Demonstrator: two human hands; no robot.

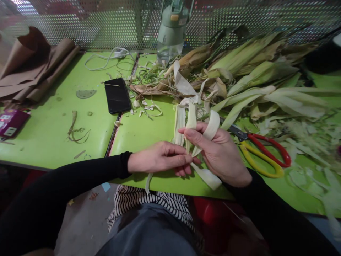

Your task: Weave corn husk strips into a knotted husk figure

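Pale corn husk strips (212, 126) curl up between and around my two hands, over the table's front edge. My left hand (163, 158) pinches the strips where they come together low down. Close beside it on the right, my right hand (220, 153) grips a strip between thumb and fingers, with one strip looping over its back. A loose strip end (209, 177) hangs below the hands. Scissors (262, 151) with one red and one yellow handle lie just right of my right hand, their blades partly hidden by it.
Corn husks (247, 78) are heaped at the back right, with shredded scraps below. A water bottle (172, 33) stands at the back against a perforated screen (106, 28). A black phone (117, 96), white cable (102, 60), brown paper (39, 71) and purple box (13, 122) lie leftward.
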